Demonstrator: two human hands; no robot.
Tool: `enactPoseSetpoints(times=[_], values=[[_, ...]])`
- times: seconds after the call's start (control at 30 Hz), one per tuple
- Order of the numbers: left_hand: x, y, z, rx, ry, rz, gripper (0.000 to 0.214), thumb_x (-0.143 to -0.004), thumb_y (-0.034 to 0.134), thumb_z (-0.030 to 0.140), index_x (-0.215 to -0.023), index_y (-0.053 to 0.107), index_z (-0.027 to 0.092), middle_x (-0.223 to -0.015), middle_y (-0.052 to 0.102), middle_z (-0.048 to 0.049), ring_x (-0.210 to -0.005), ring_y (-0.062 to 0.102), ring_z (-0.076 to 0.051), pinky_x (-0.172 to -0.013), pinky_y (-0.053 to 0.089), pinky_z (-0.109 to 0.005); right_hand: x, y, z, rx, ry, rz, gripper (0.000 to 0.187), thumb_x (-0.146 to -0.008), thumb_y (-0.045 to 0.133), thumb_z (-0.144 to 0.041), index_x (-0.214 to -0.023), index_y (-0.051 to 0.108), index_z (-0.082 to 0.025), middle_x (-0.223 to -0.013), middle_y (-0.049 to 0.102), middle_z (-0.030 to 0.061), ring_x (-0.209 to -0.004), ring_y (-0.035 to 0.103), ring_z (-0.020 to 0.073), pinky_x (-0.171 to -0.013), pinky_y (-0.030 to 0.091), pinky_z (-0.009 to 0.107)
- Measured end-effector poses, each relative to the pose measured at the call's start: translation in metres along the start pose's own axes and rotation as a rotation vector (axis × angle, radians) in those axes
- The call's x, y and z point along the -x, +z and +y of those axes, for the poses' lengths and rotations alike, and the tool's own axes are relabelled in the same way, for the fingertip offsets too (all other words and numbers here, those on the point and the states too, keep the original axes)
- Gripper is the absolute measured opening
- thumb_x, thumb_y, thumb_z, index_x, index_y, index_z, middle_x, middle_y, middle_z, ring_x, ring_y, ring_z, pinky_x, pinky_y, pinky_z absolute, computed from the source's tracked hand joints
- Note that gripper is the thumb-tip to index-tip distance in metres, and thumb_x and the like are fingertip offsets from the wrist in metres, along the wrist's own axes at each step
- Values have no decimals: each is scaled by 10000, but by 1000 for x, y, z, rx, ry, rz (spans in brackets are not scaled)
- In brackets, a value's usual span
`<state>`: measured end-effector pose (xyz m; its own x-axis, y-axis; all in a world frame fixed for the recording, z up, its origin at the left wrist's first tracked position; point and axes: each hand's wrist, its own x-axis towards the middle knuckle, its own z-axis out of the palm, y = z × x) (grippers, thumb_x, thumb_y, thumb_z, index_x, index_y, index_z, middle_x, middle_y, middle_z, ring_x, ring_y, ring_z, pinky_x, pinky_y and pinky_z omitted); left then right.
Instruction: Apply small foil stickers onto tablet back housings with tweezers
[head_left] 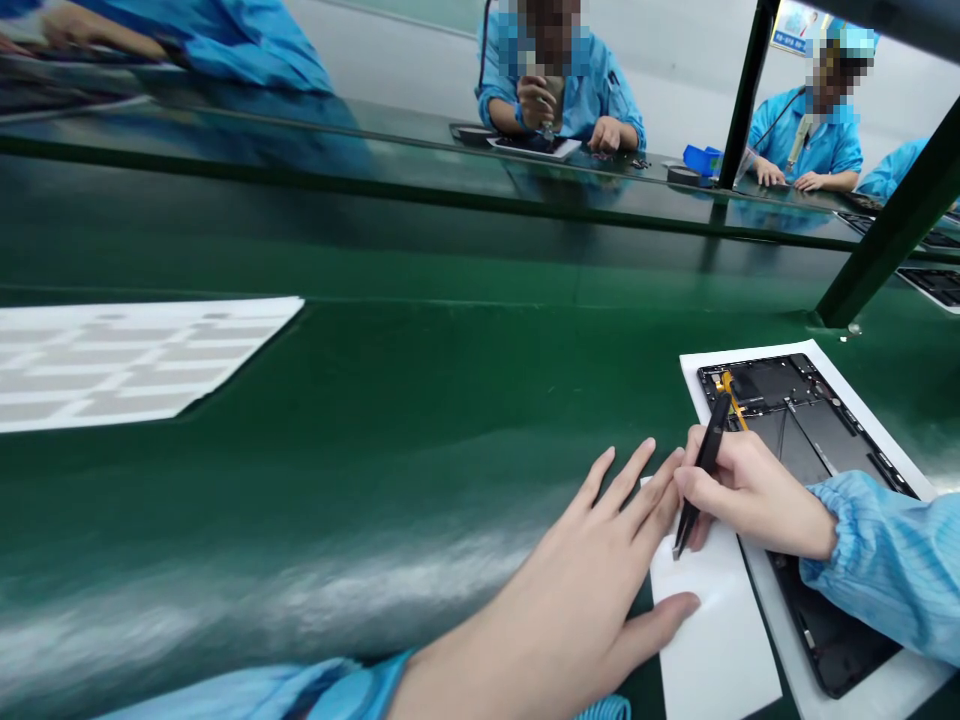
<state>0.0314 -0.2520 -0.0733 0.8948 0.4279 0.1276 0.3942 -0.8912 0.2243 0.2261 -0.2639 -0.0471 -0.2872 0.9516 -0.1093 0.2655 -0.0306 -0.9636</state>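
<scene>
My right hand [739, 490] grips black tweezers [709, 450], their tips pointing down at a white sheet [712, 630]. Something tiny may be at the tips, too small to make out. Stretched flat with fingers apart, my left hand [600, 560] rests along the sheet's left edge, its thumb over the paper and its fingertips close to my right hand. Under my right forearm lies an opened tablet housing [814, 430], black inside with an orange flex cable [735, 400] near its far left corner. My right hand and sleeve hide part of it.
A white board [690, 370] lies beneath the tablet housing. At the left is a sheet of grey labels [135, 360] on the green table [420, 450]. A dark green post [885, 220] rises at the right. Co-workers in blue [600, 90] sit across a raised ledge.
</scene>
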Motion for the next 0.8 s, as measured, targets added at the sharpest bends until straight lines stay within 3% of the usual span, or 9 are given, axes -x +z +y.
enactPoseSetpoints(times=[0.13, 0.27, 0.47, 0.57, 0.63, 0.73, 0.8], values=[[-2, -1, 1, -24, -9, -28, 735, -1014, 482, 534, -1560, 329, 65, -1591, 304, -233, -1476, 284, -458, -1147, 345, -673, 0, -1, 0, -25, 4, -16, 228, -838, 523, -399, -717, 427, -230, -542, 630, -15, -461, 682, 137, -452, 543, 184], [-4, -3, 3, -5, -23, -47, 636, -999, 519, 505, -1509, 441, 133, -1629, 267, -166, -1483, 290, -443, -1170, 329, -653, -2, 1, 1, -50, -13, -24, 301, -860, 596, -454, -723, 479, -213, -529, 621, -20, -453, 662, 128, -465, 544, 189], [2, 10, -10, -3, 18, 59, 722, -1036, 416, 532, -1611, 217, 144, -1609, 320, -164, -1497, 298, -401, -1173, 332, -629, 15, -10, -23, -164, -10, 50, 468, -826, 674, -637, -735, 464, -229, -550, 601, -42, -483, 681, 152, -465, 565, 217], [6, 21, -20, 2, 40, 179, 740, -1029, 408, 572, -1627, 158, 215, -1626, 321, -113, -1501, 300, -389, -1178, 331, -617, 53, -22, -38, -168, -58, 206, 342, -860, 737, -471, -742, 542, -216, -649, 627, -26, -590, 713, 156, -555, 601, 229], [6, 22, -21, 43, 41, 262, 694, -1029, 415, 556, -1620, 205, 260, -1614, 368, -81, -1496, 320, -377, -1177, 353, -589, 85, -22, -37, -85, -99, 372, 252, -860, 772, -372, -746, 621, -207, -718, 663, 1, -655, 708, 157, -607, 601, 231], [2, 12, -5, 191, 68, 331, 488, -1027, 462, 370, -1509, 433, 303, -1451, 581, -46, -1407, 466, -307, -1127, 455, -449, 127, -5, -17, -24, -70, 667, 239, -849, 805, -374, -722, 680, -214, -726, 685, 27, -661, 677, 165, -591, 574, 230], [-3, 4, 13, 300, 168, 306, 342, -992, 483, 226, -1302, 608, 296, -1203, 711, -26, -1212, 610, -235, -1043, 515, -329, 143, 13, -1, -61, -6, 882, 307, -855, 793, -445, -682, 672, -223, -665, 659, 25, -626, 657, 174, -565, 561, 244]])
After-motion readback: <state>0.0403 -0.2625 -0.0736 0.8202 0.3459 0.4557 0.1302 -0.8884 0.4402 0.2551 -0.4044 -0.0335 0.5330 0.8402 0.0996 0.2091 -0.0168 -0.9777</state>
